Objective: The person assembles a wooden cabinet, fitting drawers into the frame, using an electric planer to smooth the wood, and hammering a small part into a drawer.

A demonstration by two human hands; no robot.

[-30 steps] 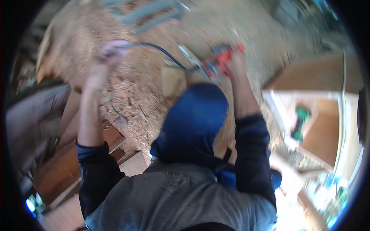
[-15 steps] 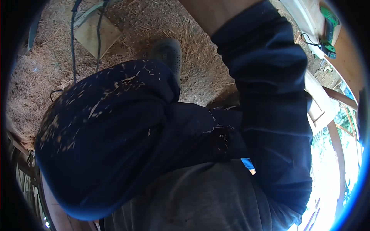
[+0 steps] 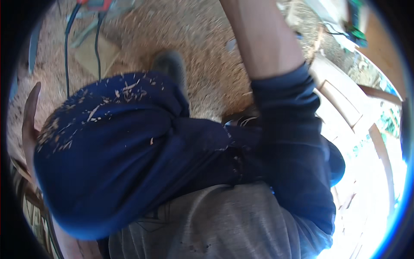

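My right forearm (image 3: 269,39), its dark blue sleeve pushed up, reaches away past the top edge, so my right hand and anything in it are out of sight. At the far left, my left hand (image 3: 30,116) shows beside my bent knee. One finger stretches upward, the rest is partly hidden behind the trouser leg, and I see nothing held. Pale wood shavings lie on the dark blue trouser leg (image 3: 116,129) over my knee. A grey clog-like shoe (image 3: 170,69) rests on the ground beyond it.
At the top left, a red object (image 3: 97,4) has dark cables (image 3: 71,47) trailing from it near a flat square wood piece (image 3: 97,54). Wood shavings cover the ground (image 3: 207,69). On the right are a recessed pale wooden piece (image 3: 340,103) and a green power tool (image 3: 357,26).
My left hand has come into view beside the knee. More of my bare right forearm shows as the sleeve sits lower in view. The red object has appeared at the top left.
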